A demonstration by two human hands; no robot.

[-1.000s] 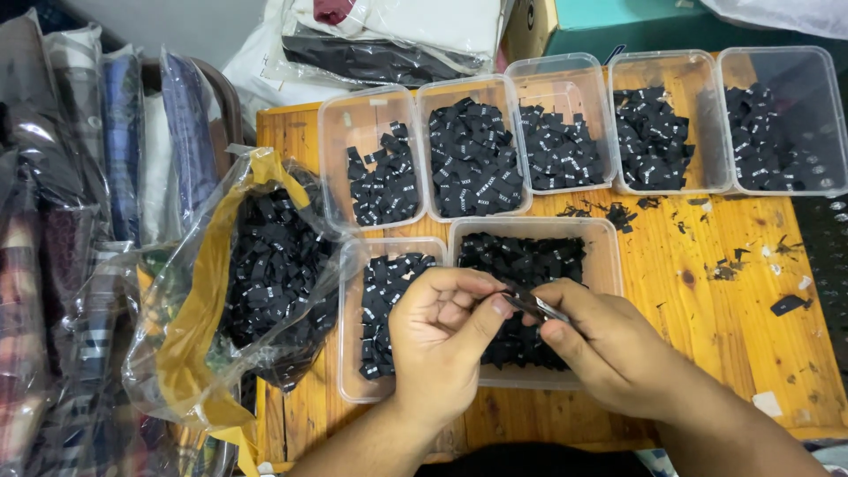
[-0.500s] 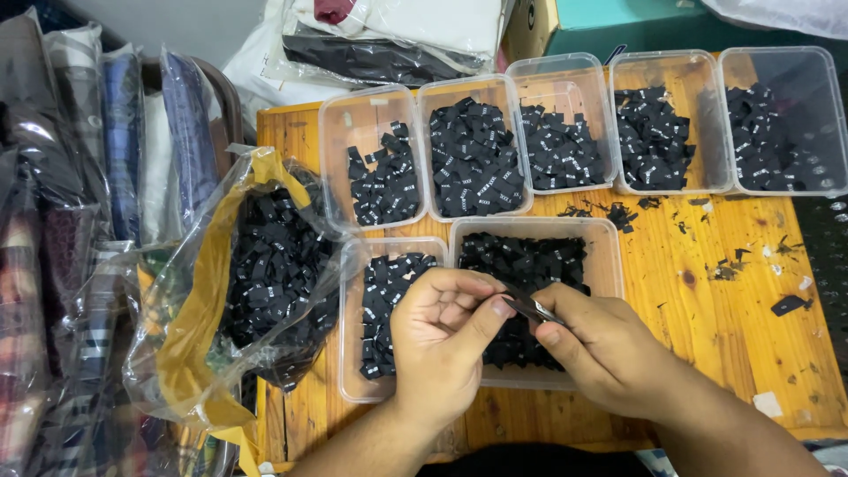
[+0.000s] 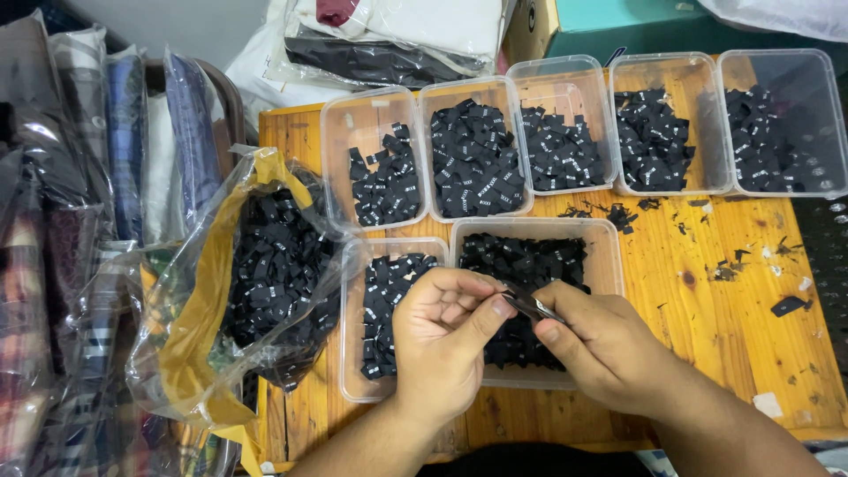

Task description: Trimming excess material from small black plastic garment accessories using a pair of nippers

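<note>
Both hands meet over the front clear tub (image 3: 609, 256) of black labels: the left hand (image 3: 442, 344) and right hand (image 3: 601, 349) pinch a small stack of flat black fabric labels (image 3: 528, 306) between thumbs and fingertips, held edge-on just above that tub. Beside it a second front tub (image 3: 353, 353) holds white-printed labels. Five more tubs (image 3: 565, 71) line the back of the wooden surface (image 3: 733, 327), each with black labels. At left, a crumpled plastic bag (image 3: 203, 300) bulges with more.
</note>
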